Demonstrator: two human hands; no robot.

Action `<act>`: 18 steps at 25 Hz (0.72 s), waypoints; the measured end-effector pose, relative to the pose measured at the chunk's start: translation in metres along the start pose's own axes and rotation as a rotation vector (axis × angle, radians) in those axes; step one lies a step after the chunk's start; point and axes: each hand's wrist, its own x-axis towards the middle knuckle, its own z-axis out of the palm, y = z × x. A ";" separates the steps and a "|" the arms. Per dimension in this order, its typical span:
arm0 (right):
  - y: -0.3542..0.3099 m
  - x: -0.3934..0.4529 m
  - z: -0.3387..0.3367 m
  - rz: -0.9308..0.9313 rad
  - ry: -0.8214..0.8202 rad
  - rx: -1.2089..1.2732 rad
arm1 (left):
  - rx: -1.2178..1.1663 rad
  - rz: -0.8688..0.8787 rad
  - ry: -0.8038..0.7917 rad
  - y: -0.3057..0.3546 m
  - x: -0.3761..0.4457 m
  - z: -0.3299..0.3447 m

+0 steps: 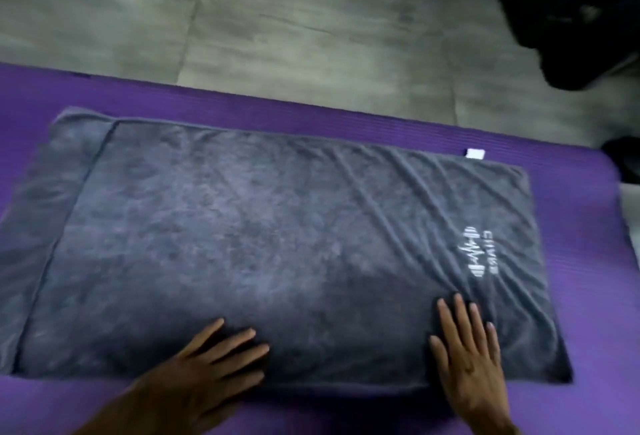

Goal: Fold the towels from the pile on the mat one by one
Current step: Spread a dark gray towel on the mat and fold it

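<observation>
There is a single view, from a wide-angle camera worn on the person's head. It looks forward and steeply down, close over the purple mat (pixel 588 261), which runs slantwise across the picture from the left edge to the right. The grey towel (pixel 277 244) fills the middle of the picture. Both hands, the left hand (pixel 204 375) and the right hand (pixel 471 362), come in from the bottom edge, nearest the camera. The grey floor (pixel 277 19) fills the top, farthest away. The picture is slightly blurred.
</observation>
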 end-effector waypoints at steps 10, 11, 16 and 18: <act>0.093 -0.059 0.000 0.521 0.033 0.111 | -0.231 -0.010 -0.010 0.031 0.165 -0.032; 0.096 -0.055 -0.008 0.588 0.066 0.128 | -0.256 -0.084 -0.033 0.028 0.175 -0.040; 0.010 0.073 -0.025 0.062 0.148 0.241 | -0.133 -0.456 -0.525 0.033 0.225 -0.071; -0.010 0.135 -0.026 0.105 0.099 0.266 | -0.108 -0.433 -0.574 0.039 0.235 -0.075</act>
